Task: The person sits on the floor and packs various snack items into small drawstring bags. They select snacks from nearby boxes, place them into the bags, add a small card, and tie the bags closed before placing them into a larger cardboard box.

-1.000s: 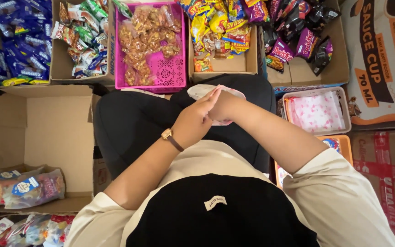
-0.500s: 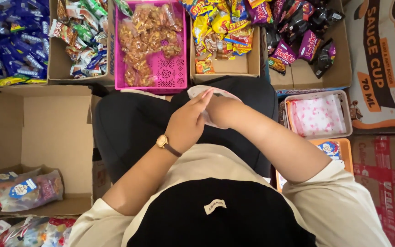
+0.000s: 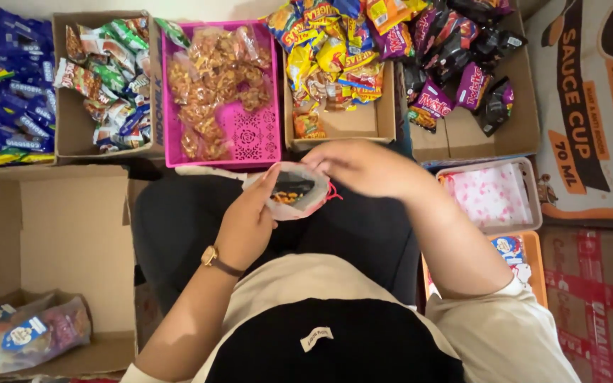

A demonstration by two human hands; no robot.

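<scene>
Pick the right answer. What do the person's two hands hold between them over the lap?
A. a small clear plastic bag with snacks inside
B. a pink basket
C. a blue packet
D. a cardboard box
A: the left hand and right hand hold open a small clear plastic bag with dark snack packets showing inside.

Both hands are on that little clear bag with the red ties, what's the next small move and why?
Probably reach the right hand up to one of the snack boxes, perhaps the yellow packets, and take one. The left hand holds the small clear bag with its mouth spread open, a few dark items already inside, and the red ties loose.
</scene>
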